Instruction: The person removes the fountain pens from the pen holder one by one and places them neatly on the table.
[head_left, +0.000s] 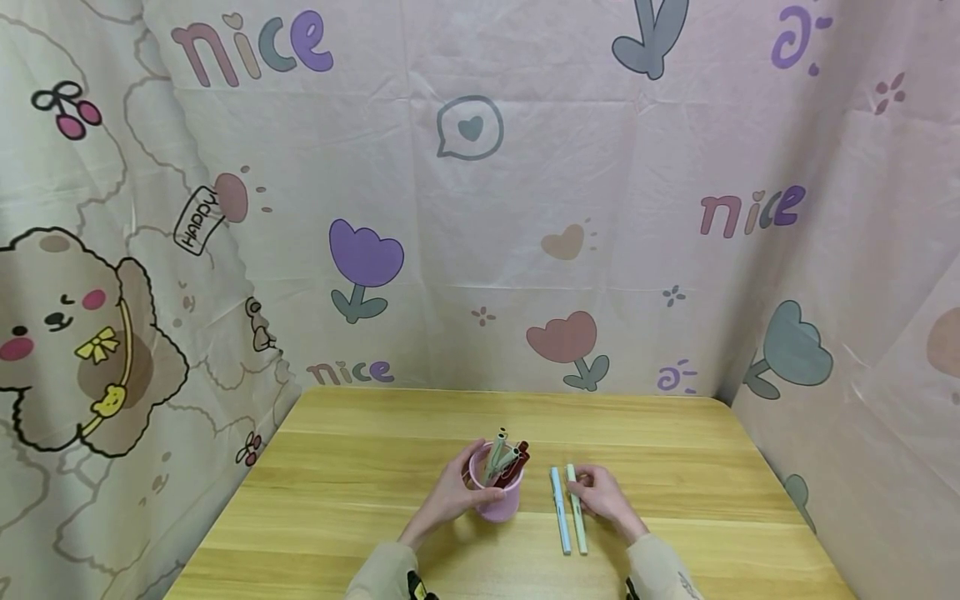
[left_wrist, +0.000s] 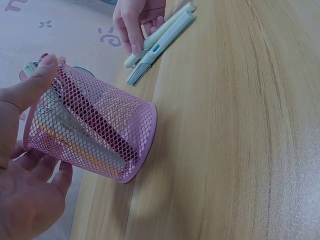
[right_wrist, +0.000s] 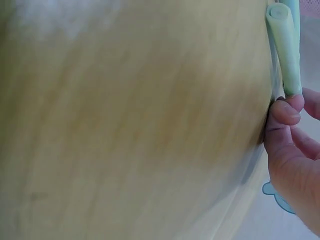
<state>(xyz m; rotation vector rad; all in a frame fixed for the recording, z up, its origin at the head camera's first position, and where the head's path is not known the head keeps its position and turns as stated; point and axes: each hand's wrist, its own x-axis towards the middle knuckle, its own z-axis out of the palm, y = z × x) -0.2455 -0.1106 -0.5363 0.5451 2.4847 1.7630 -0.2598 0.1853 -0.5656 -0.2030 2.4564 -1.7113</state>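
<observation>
We note the pink mesh pen cup (head_left: 497,496) upright on the tabletop (head_left: 360,467), our left hand (head_left: 450,498) curled round its side, thumb on the rim. Just right of that grip lie a blue pen (head_left: 558,510) and a green pen (head_left: 577,508) side by side. Our right hand (head_left: 603,498) pinches the green pen with thumb and fingertips (right_wrist: 286,111).

Pink mesh pen cup (head_left: 497,498) upright; green pen (head_left: 576,507) beside blue pen (head_left: 558,510), flat.
</observation>
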